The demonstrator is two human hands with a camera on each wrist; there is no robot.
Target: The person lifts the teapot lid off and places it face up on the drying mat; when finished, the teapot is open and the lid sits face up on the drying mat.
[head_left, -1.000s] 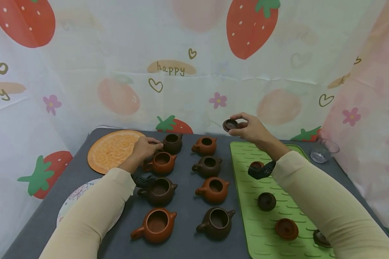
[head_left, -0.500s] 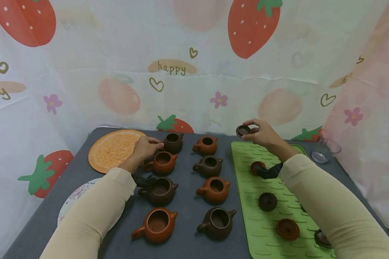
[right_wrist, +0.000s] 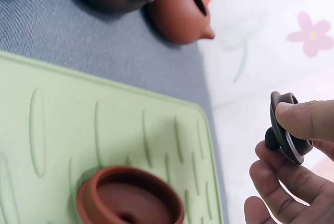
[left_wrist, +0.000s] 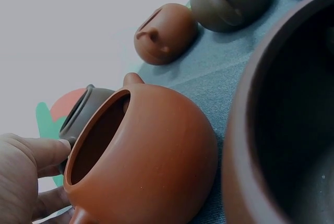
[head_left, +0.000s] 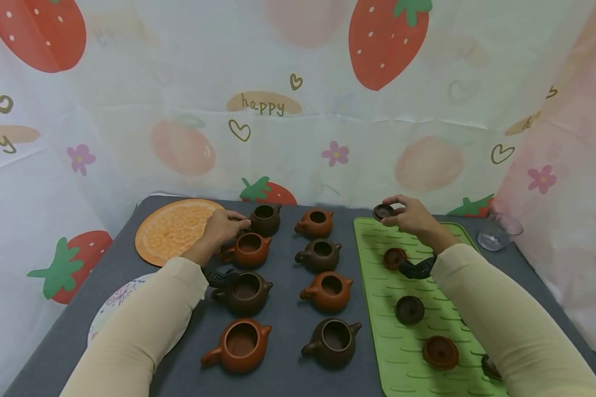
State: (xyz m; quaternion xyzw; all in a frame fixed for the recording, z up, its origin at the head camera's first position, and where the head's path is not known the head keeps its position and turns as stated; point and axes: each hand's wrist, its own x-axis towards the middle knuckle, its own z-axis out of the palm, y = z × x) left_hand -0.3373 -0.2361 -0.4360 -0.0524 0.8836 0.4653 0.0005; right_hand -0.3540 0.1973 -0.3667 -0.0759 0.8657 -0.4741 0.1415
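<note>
At the back left, my left hand (head_left: pixel 222 229) pinches the handle side of a dark brown teapot (head_left: pixel 266 219); in the left wrist view a reddish teapot (left_wrist: pixel 151 151) partly hides that hold. My right hand (head_left: pixel 411 216) holds a dark teapot lid (head_left: pixel 383 212) by its rim, over the far edge of the green mat (head_left: pixel 377 331). Its knob points away from the hand's thumb side in the right wrist view, and its hollow underside faces up in the head view. Below lies a reddish lid (right_wrist: pixel 133 198), also hollow side up.
Several lidless teapots stand in two columns, among them a reddish one (head_left: pixel 240 344) and a dark one (head_left: pixel 334 342) at the front. More lids, such as a dark lid (head_left: pixel 409 310), lie on the mat. An orange round mat (head_left: pixel 161 234), a patterned plate (head_left: pixel 110 303) and a clear glass (head_left: pixel 496 234) flank them.
My right hand has carried the dark lid to the right and down, from beyond the mat's left edge to over its far end. The left hand has stayed at the dark teapot.
</note>
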